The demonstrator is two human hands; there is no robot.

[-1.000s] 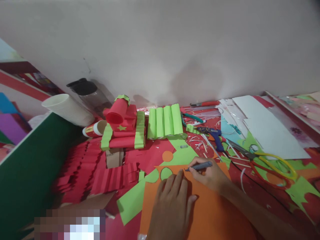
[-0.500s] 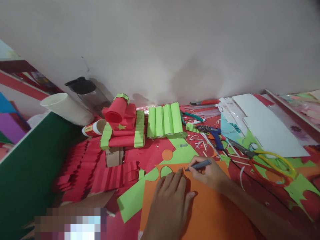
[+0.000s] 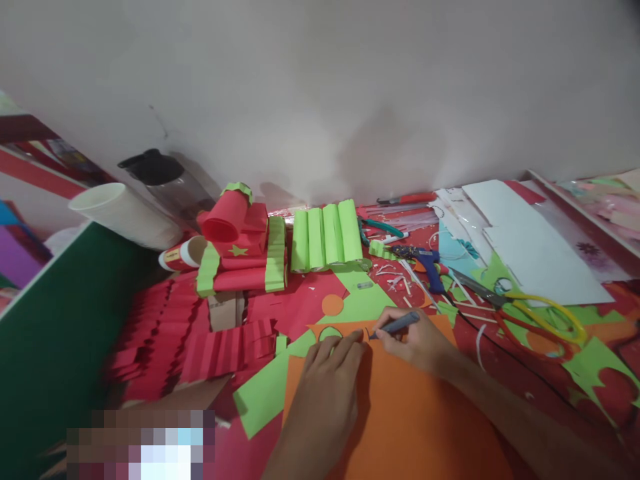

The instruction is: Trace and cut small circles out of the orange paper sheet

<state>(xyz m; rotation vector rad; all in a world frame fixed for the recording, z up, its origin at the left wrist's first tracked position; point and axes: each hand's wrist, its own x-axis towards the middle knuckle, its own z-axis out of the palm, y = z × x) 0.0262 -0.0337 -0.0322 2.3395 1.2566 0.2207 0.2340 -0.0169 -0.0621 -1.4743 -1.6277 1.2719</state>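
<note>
An orange sheet (image 3: 415, 407) lies at the front of the table, with a round hole near its top left edge. My left hand (image 3: 330, 380) rests flat on its left part, just below the hole, fingers extended. In my right hand (image 3: 415, 340) is a dark grey marker (image 3: 400, 324), its tip on the sheet near the top edge beside a short dark curved line. A small orange disc (image 3: 333, 305) lies above the sheet. Green paper (image 3: 265, 397) sticks out from under its left side.
Behind stand a red and green paper model (image 3: 240, 247) and green paper rolls (image 3: 327, 237). To the right lie a blue glue gun (image 3: 429, 267), scissors (image 3: 545, 317) and white sheets (image 3: 540, 247). A white cup (image 3: 125, 210) and dark-lidded jug (image 3: 167, 183) are at the left.
The thumb of my left hand has drawn in from the side and is now hidden. The dark line beside the marker tip has grown longer. The view has shifted slightly.
</note>
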